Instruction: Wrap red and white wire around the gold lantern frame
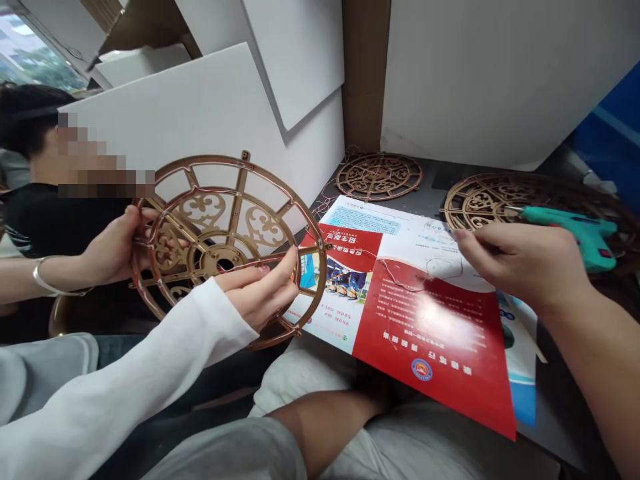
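My right hand [525,260] is closed in a pinch above a red and white printed leaflet [430,333], with something too small to make out at its fingertips. Thin wire [400,283] lies loosely on the leaflet. Beyond this hand, a teal glue gun [575,230] rests on a gold openwork disc [480,200]. My left forearm [325,420] crosses my lap, its hand hidden in shadow. At the left, another person's two hands, one with a bracelet and one with a white sleeve, hold up a round gold frame [233,220] with reddish wire along it.
A smaller gold disc [379,175] with wires lies at the table's back. White boards [200,113] lean behind it and to the left. A person in black [45,213] is at the far left. More printed sheets [523,347] stick out under the leaflet.
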`<action>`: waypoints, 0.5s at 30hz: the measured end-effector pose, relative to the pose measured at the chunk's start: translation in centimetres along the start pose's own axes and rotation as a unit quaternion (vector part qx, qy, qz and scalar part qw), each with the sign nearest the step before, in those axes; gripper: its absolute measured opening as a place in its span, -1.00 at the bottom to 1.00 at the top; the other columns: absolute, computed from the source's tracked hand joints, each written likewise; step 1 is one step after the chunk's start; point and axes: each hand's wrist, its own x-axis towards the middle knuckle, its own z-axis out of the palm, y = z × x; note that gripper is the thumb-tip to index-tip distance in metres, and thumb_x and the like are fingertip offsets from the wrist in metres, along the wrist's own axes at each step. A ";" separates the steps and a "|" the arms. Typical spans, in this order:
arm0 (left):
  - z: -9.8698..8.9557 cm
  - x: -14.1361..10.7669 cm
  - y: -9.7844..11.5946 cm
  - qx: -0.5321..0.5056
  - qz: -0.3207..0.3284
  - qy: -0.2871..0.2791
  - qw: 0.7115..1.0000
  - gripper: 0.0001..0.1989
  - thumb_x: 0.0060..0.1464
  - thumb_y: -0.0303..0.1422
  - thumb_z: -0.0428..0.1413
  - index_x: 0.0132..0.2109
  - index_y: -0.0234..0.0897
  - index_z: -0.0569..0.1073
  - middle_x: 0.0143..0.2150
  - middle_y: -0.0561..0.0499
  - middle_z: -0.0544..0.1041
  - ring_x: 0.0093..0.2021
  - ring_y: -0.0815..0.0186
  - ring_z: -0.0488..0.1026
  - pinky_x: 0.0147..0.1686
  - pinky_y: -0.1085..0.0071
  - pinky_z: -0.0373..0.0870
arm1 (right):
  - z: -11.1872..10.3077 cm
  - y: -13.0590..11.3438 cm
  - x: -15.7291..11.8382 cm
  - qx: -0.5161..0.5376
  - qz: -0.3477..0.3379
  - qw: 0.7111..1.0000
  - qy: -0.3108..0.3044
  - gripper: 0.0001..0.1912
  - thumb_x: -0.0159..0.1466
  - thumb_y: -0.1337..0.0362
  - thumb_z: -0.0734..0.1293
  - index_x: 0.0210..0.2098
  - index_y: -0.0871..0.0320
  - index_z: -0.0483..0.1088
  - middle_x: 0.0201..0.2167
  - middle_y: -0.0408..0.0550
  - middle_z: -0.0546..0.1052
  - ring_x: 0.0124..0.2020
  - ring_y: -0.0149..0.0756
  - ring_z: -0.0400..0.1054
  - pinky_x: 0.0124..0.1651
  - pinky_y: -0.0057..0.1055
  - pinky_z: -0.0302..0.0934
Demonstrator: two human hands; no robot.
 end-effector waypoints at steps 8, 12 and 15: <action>-1.5 -1.7 0.8 0.044 0.057 0.042 0.997 -0.72 0.20 -0.57 0.04 -0.22 -0.12 0.57 -0.21 -0.12 0.35 0.31 0.31 0.49 -0.08 0.66 0.63 | 0.5 0.9 -0.6 -0.011 0.057 0.998 -0.026 -0.49 0.41 0.04 0.25 -0.62 0.14 0.32 -0.68 -0.16 0.29 -0.59 -0.38 0.16 -0.53 -0.40 -0.11; -1.6 -1.8 1.6 0.019 0.022 0.043 0.999 -0.73 0.25 -0.50 0.08 -0.04 -0.21 0.63 -0.28 -0.03 0.28 -0.13 0.39 0.64 -0.32 0.70 0.63 | 0.2 0.1 -0.1 -0.009 0.000 1.000 0.001 -0.49 0.43 0.08 0.27 -0.62 0.14 0.30 -0.68 -0.16 0.28 -0.60 -0.37 0.16 -0.55 -0.38 -0.10; -1.8 -1.9 2.2 -0.037 -0.026 0.015 0.999 -0.61 0.27 -0.50 0.05 0.17 -0.23 0.58 -0.32 0.05 0.23 -0.43 0.54 0.50 -0.47 0.76 0.54 | -0.5 -1.1 0.5 0.042 -0.056 0.997 0.013 -0.51 0.44 0.14 0.30 -0.61 0.13 0.30 -0.68 -0.17 0.27 -0.60 -0.38 0.17 -0.52 -0.36 -0.06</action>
